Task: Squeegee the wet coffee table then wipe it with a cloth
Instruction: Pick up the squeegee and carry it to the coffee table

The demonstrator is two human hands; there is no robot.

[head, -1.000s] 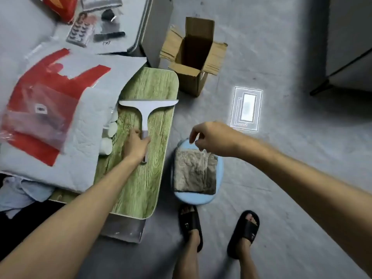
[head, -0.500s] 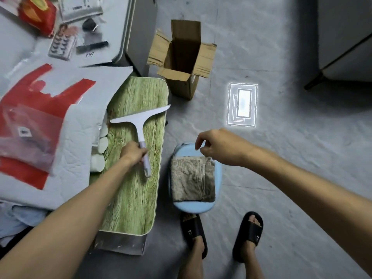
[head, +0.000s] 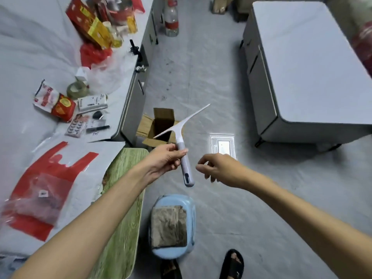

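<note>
My left hand [head: 165, 159] grips the handle of a white squeegee [head: 182, 137] and holds it in the air over the floor, blade up and tilted, to the right of the coffee table. The green wood-grain coffee table [head: 122, 228] runs along the lower left, partly under my left forearm. My right hand [head: 217, 168] hovers just right of the squeegee handle, fingers apart, touching nothing. A folded brownish-grey cloth [head: 169, 228] lies on a light blue stool [head: 191, 214] below both hands.
A white-covered surface [head: 30, 137] at left holds a red plastic bag [head: 42, 190], snack packets and small items. An open cardboard box [head: 159, 125] stands on the floor beyond the table. A grey cabinet [head: 302, 67] fills the upper right. My sandalled feet [head: 231, 264] are at the bottom.
My left hand lifted the squeegee off the coffee table and carried it right, into the air. My right hand rose from above the cloth toward the handle. The view tilted up.
</note>
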